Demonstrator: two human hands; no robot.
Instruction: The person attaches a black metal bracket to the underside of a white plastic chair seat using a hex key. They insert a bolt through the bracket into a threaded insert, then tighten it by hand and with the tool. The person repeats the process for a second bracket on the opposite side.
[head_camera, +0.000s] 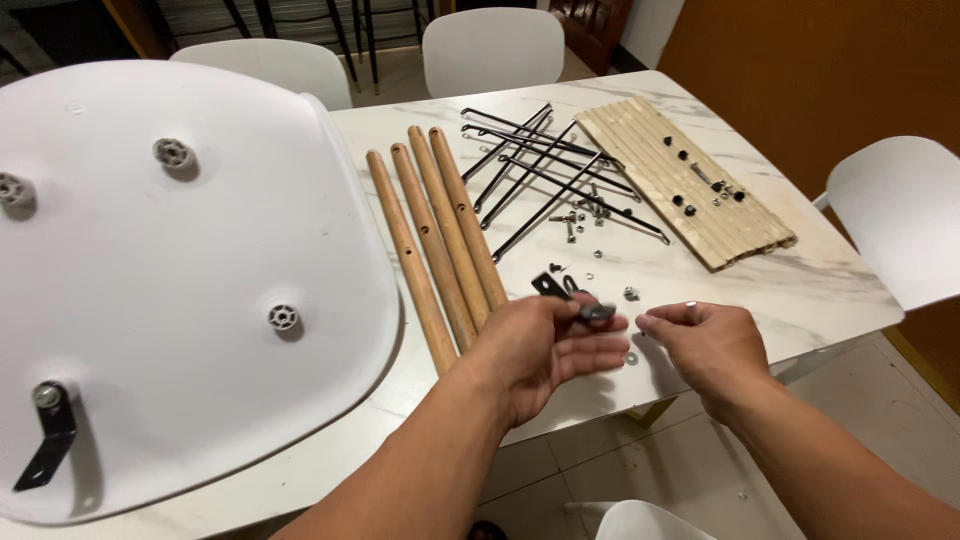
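Left hand (545, 345) pinches a small black metal bracket (596, 312) near the table's (820, 290) front edge; rigid, light, best gripped by its flat faces. Right hand (705, 345) is loosely curled, apparently empty.

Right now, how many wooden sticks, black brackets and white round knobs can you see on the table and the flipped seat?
Wooden legs: 4
Black brackets: 3, one bolted on the seat, one on the table, one in the left hand
Bare white knobs: 3
Total: 10
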